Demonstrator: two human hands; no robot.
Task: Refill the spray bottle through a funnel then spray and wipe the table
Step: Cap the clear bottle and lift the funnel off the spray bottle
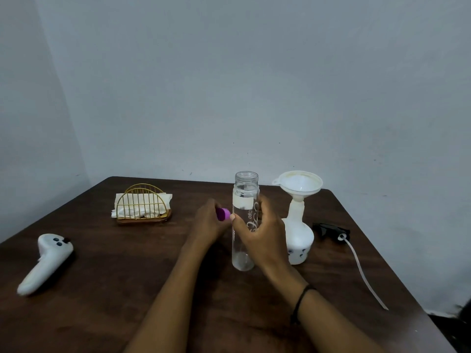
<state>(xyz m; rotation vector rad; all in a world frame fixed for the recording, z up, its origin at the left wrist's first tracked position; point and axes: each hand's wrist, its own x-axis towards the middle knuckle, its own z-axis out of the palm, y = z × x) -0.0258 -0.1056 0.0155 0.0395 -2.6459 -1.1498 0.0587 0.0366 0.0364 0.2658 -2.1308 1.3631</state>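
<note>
A clear water bottle stands upright and uncapped at the middle of the dark wooden table. My right hand wraps around its body. My left hand holds the purple cap just left of the bottle. Right of the bottle stands the white spray bottle, partly hidden by my right hand, with a white funnel seated in its neck. The black spray head with its long white dip tube lies on the table to the right.
A gold wire holder with white paper napkins sits at the back left. A white handheld controller lies near the left edge. The wall rises close behind the table's far edge.
</note>
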